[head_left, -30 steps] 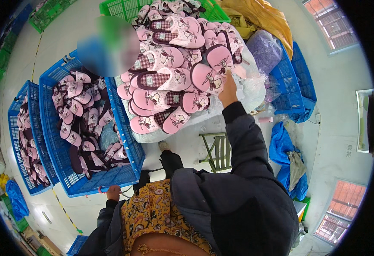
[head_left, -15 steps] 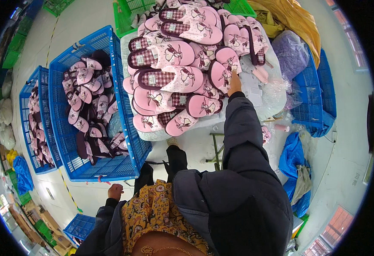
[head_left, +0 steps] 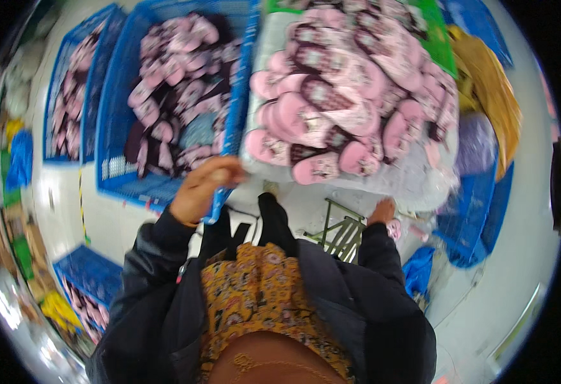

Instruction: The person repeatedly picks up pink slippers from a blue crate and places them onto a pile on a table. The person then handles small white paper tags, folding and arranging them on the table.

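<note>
My left hand (head_left: pixel 205 187) is at the near right corner of a large blue plastic crate (head_left: pixel 241 96), its bent fingers closed over the rim. Pink and dark slippers (head_left: pixel 184 64) fill this crate in a jumble. To its right, many pink slippers with dark checked linings (head_left: pixel 351 83) lie heaped on a table wrapped in clear plastic (head_left: pixel 408 179). My right hand (head_left: pixel 382 211) is low at the table's near edge, apart from the slippers. Blur hides how its fingers are set, and nothing shows in it.
A second blue crate of slippers (head_left: pixel 50 137) stands farther left, another blue crate (head_left: pixel 95 272) at lower left. A folding stool (head_left: pixel 338 227) is under the table's front edge. On the right are a purple bag (head_left: pixel 476 144), blue crates (head_left: pixel 466 214) and a yellow sheet (head_left: pixel 495 96).
My right hand has left the slipper on the heap and drawn back to the table's near edge. My left hand has risen to the crate's corner. The view has shifted.
</note>
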A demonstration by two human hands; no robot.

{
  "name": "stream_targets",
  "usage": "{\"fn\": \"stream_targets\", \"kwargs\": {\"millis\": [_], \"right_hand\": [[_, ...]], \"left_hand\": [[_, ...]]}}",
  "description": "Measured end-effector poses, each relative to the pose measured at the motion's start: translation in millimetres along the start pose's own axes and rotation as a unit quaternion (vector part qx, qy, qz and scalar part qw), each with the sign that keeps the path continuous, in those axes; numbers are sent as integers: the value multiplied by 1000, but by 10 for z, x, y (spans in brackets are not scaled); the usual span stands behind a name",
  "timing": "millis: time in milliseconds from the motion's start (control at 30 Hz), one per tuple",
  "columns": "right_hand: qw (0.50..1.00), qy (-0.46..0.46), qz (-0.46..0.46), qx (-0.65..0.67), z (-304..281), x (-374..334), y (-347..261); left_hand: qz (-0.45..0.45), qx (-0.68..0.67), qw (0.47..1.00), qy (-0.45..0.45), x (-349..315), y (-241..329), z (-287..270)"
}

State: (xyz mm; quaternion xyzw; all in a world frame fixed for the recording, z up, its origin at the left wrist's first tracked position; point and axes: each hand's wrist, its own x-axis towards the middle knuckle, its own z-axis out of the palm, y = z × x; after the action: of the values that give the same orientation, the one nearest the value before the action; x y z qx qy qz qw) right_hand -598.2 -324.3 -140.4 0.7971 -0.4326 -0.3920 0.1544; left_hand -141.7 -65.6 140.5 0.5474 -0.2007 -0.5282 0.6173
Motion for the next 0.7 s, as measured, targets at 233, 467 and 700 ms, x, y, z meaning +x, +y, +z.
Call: {"fn": "stream_targets", "kwargs": {"millis": [233, 467, 700], "right_hand": [[789, -324, -260, 452, 455, -1132, -1304], [738, -301, -307, 520, -1825, -1197, -2484], [632, -254, -297, 669, -3331, -1432, -3855]], "left_hand": [[159, -287, 861, -390, -293, 949, 580], [299, -407, 776, -378, -595, 953, -379], [393, -486, 713, -319, -894, 839, -1477]]}}
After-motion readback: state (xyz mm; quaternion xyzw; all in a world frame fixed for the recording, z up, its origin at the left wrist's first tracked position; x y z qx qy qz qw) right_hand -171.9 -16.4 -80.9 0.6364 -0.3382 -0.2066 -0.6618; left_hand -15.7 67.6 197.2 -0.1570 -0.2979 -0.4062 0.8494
